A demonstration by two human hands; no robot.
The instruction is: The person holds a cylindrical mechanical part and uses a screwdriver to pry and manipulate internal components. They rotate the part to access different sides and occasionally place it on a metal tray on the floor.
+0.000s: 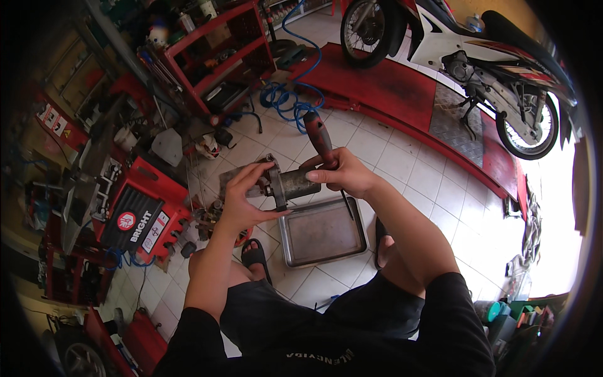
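Observation:
Between my hands, above the tray, is a dark cylindrical metal motor (300, 184) with a flanged plate at its left end. My left hand (240, 198) grips that flanged end, its thumb and fingers curved round it. Fingers of my right hand (350, 176) close on the cylinder's right end. The same hand holds a screwdriver (319, 139) with a red and black handle pointing up. Its thin shaft slants down past the hand toward the tray. Below lies a shallow rectangular metal tray (323, 232) on the floor. My palms hide part of the motor.
A motorcycle (465, 53) stands on a red lift platform (383, 81) at the far right. A coiled blue hose (286, 97) lies on the tiles ahead. A red tool cart (213, 69) and a red and black machine (138, 220) stand at left. My sandalled feet flank the tray.

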